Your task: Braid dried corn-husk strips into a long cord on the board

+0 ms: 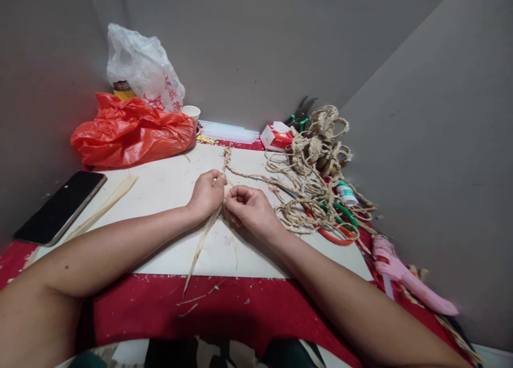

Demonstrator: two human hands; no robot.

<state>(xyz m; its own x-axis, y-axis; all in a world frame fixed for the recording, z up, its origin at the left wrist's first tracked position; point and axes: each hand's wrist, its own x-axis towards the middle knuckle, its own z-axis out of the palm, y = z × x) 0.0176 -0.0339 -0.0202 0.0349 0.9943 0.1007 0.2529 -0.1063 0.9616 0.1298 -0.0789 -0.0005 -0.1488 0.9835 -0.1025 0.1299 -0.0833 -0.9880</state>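
Straw-coloured, flat fibre strands (200,248), head view: they are hanging from the left hand (207,193) over the middle of a flat white board (168,183), and one long end is reaching past its near edge over a red cloth (160,304)

Left hand: thumb and bent fingers are gripping the strands

Right hand (252,208): fingers are curling inward, the tips meeting the strands just beside the left hand; cannot tell whether they are pinching one

Beyond the hands, a tan, knobbly braided piece (227,156) is lying on the board; a thin, tan braided cord (256,176) is running from beside it rightward into a tangled heap of tan braided rope (315,150)

Right side: an orange looped handle (334,240) and a green looped handle (348,214) are showing among the coils; a pink plastic glue gun (420,288) is lying farther right

Left side: a black-screened phone (60,207) is lying near a pale, flat fibre strip (114,196)
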